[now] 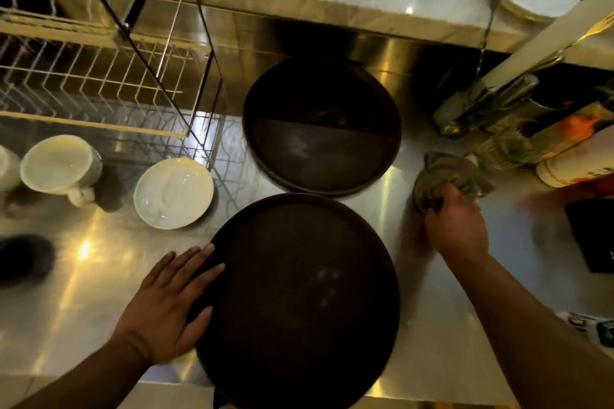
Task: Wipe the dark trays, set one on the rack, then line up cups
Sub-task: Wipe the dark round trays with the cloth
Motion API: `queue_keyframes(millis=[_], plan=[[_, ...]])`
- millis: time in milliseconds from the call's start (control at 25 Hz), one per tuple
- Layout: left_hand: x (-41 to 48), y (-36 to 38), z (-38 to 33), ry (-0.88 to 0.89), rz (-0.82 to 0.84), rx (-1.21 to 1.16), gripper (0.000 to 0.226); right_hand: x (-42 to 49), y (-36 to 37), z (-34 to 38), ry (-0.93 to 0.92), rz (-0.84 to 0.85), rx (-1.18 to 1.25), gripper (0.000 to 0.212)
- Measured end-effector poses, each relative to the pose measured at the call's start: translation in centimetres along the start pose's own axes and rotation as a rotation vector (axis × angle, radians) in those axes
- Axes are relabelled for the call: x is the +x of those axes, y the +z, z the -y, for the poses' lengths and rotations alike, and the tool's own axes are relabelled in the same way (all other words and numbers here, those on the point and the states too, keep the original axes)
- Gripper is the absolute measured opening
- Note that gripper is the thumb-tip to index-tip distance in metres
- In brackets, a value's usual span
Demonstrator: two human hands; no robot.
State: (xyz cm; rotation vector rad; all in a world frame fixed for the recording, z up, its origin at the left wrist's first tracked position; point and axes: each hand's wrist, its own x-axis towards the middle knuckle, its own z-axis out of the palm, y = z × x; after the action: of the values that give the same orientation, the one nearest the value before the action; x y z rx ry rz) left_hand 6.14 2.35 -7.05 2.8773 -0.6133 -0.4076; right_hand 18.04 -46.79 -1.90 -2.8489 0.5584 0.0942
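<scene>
Head view, wiping stage. Two dark trays lay on the steel counter point(448, 359): the near tray point(299, 302) in front of me, the far tray point(320, 124) just beyond it, their rims almost touching. My left hand point(166, 305) lay flat, fingers spread, on the near tray's left edge, pinning it. My right hand point(457, 229) was closed on a bunched cloth point(447, 176) on the counter, to the right of both trays. The rack point(99, 76) stood at upper left, with a cup point(59, 164) and a bowl point(172, 192) below it. To wipe well, I judged I should carry the cloth onto the near tray, keep the left palm bearing down so the tray could not slide, and sweep in overlapping arcs from the centre out to the rim.
</scene>
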Motion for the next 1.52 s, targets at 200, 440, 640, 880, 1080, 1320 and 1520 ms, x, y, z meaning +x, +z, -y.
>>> queue_keyframes(millis=[200,440,640,880,1080,1320,1520], plan=[[-0.2,0.4,0.3,0.002,-0.005,-0.011,0.065,-0.6,-4.3,0.8,0.006,-0.101,0.185,0.038],[-0.2,0.2,0.0,0.003,-0.013,-0.019,0.065,-2.1,-15.3,3.7,0.103,-0.204,0.635,0.029],[0.1,-0.5,-0.4,-0.012,-0.001,-0.02,0.065,-4.7,-17.6,7.0,0.083,-0.154,0.85,0.031],[-0.1,-0.2,-0.2,-0.013,-0.007,-0.005,0.065,-7.4,-8.9,9.9,-0.123,0.093,0.659,0.047],[-0.1,0.5,0.0,0.009,-0.054,0.007,0.066,-8.3,1.5,10.1,-0.256,0.321,-0.08,0.069],[0.0,1.1,0.2,0.036,-0.093,0.01,0.065,-5.1,2.2,12.3,-0.318,0.163,-0.104,0.033],[0.0,1.2,0.2,0.031,-0.086,0.022,0.066,-6.1,-0.7,16.6,-0.347,0.097,0.548,0.022]])
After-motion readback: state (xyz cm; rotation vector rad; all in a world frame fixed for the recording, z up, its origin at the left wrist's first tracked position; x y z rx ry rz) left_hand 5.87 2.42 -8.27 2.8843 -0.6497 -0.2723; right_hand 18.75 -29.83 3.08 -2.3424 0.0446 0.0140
